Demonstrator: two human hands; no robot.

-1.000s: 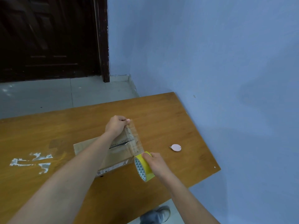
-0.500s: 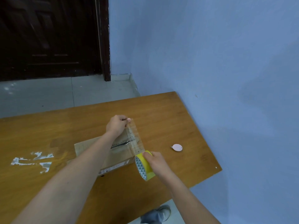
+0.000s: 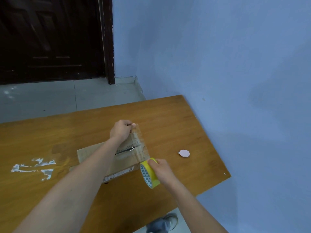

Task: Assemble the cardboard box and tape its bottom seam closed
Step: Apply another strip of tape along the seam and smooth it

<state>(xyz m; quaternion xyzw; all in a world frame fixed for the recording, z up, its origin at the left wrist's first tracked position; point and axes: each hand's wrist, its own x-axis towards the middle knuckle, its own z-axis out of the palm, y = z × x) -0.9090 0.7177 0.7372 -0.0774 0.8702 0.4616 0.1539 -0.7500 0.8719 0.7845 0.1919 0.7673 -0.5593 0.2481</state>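
Observation:
A brown cardboard box (image 3: 94,155) lies on the wooden table (image 3: 176,125), partly hidden by my left forearm. My left hand (image 3: 121,130) pinches the free end of a clear tape strip (image 3: 139,145) above the box's far edge. The strip runs back over the box's right end to a yellow tape roll (image 3: 149,173). My right hand (image 3: 159,167) grips that roll at the box's near right corner. A dark seam shows through the tape.
A small white oval object (image 3: 184,153) lies on the table to the right of the box. White tape scraps (image 3: 33,168) are stuck to the tabletop at left. A blue wall borders the table's right side. A shoe (image 3: 163,222) shows below the near edge.
Both hands hold nearly the same pose; the tape strip stays stretched between them. The view has shifted slightly.

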